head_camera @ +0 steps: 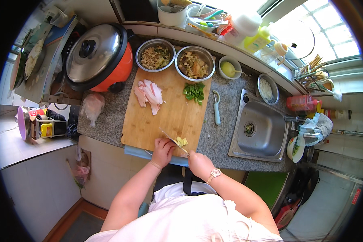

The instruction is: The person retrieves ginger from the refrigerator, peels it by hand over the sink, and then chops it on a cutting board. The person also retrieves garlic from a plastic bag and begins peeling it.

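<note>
My right hand [199,164] grips the handle of a kitchen knife [173,140] at the front edge of a wooden cutting board [169,121]. The blade slants up and left across the board. My left hand [163,151] rests on the board with curled fingers, close against the blade's left side. Whatever may lie under those fingers is hidden. Just right of the blade is a small pile of pale yellow slices [181,141], perhaps ginger or garlic. Farther back lie strips of raw, fatty meat [149,94] at the left and chopped green leaves [194,92] at the right.
Two metal bowls of food [155,55] [194,63] stand at the board's far edge. An orange electric cooker [99,57] is at the left, with a plastic bag [93,107] before it. On the right are a peeler [217,109] and a steel sink [261,130].
</note>
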The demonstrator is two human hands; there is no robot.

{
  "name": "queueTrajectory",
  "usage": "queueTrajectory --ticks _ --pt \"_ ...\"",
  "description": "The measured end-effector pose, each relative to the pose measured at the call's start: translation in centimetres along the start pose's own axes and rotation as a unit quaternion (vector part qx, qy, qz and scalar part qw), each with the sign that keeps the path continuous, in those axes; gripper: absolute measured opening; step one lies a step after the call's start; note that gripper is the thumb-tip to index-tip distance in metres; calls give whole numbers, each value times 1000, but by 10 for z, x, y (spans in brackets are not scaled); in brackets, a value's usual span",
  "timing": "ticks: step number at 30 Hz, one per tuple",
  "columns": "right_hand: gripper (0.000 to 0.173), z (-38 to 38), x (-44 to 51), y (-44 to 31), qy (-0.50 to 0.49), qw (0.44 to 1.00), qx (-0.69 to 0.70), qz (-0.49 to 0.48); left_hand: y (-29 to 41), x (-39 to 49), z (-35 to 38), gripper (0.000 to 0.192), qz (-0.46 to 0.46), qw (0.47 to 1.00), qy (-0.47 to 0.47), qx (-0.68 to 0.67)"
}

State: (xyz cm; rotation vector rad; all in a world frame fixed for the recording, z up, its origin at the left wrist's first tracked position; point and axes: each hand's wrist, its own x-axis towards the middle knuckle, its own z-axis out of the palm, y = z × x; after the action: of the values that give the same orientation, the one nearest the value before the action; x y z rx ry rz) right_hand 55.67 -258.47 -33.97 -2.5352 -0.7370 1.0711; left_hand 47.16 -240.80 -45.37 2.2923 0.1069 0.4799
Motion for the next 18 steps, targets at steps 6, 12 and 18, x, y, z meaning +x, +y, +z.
queueTrajectory --ticks 6,12,18 --pt "17 19 30 -6 27 999 -15 -21 0 -3 2 22 -8 1000 -1 -5" --pt "18 23 35 -5 57 997 55 -4 3 2 -4 24 1 1000 -6 3" --pt "23 7 17 2 96 985 144 -21 8 4 -23 28 -9 998 -59 1"
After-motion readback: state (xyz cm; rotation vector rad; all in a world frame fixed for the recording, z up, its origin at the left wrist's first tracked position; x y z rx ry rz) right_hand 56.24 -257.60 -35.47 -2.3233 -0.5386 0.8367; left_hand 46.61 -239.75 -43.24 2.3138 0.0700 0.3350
